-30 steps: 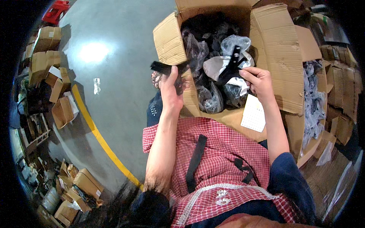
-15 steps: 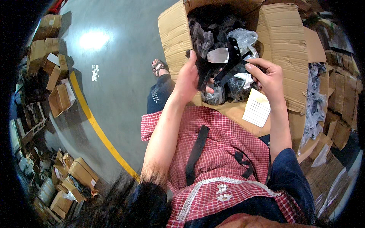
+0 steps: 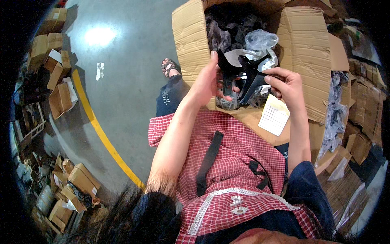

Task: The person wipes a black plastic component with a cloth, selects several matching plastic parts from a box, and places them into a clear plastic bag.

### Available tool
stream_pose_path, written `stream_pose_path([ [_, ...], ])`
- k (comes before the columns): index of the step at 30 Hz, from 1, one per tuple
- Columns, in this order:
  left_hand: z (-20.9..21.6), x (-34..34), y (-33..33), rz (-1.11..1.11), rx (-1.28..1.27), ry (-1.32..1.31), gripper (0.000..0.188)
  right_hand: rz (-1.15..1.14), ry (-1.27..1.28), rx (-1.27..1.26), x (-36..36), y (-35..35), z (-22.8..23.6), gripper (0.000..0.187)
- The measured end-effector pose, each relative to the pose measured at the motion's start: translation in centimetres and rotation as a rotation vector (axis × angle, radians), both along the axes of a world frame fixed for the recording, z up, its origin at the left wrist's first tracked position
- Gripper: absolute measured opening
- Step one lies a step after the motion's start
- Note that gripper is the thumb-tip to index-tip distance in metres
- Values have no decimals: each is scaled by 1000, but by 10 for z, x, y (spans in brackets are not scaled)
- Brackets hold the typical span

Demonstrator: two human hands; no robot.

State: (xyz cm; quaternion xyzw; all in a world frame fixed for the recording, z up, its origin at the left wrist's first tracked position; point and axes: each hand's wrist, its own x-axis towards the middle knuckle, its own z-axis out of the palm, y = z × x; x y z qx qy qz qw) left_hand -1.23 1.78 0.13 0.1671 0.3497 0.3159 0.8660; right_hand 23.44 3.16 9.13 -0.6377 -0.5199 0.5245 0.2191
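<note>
Above an open cardboard box, I hold a black bracket-like part [image 3: 252, 77] with several angled arms. My left hand [image 3: 206, 83] grips its left side, thumb raised along the edge and fingers curled underneath. At the right end, my right hand [image 3: 287, 83] pinches the part between thumb and fingertips. Whether it is one piece or two overlapping pieces, I cannot tell. Behind and below it, clear plastic bags [image 3: 261, 40] and dark wrapped items fill the cardboard box [image 3: 304, 61]. A white sheet of small dots or labels [image 3: 274, 115] lies on the cardboard by my right wrist.
Plastic-wrapped dark parts [image 3: 335, 114] stand to the right of the box. More cartons [image 3: 361, 91] are stacked beyond them. On the left, a yellow floor line [image 3: 101, 134] curves past opened cartons [image 3: 63, 97]. My sandalled foot [image 3: 170, 68] rests beside the box.
The black part has turned and tipped in my hands; its holed arm no longer stands upright. My left hand has shifted slightly right, and my right hand stays nearly in place.
</note>
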Motion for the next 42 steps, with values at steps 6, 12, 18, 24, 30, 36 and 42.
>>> stream_pose_path([
  [6, -4, 2, 0, 41, -25, -82, 87, -38, 121, -64, 2, 1, 16, 19],
  [12, 10, 13, -3, 127, -61, 95, 94, -53, 259, -81, -11, 0, 17, 20],
  [18, 8, 4, -4, -51, -128, -115, 96, 43, 203, -89, -27, 8, -14, 24],
  [24, -4, 12, 0, 265, -55, -146, 78, -54, 301, -159, -33, 4, -13, 28],
  [30, -2, 13, 1, 498, 119, -103, 70, -108, 351, -204, -48, -10, -29, 33],
  [36, 4, 13, -8, 461, 139, -126, 48, -62, 368, -240, -77, -25, -42, 45],
  [42, -23, 11, -8, 685, -29, 293, 16, 89, -114, 177, -56, 49, -60, 29],
])
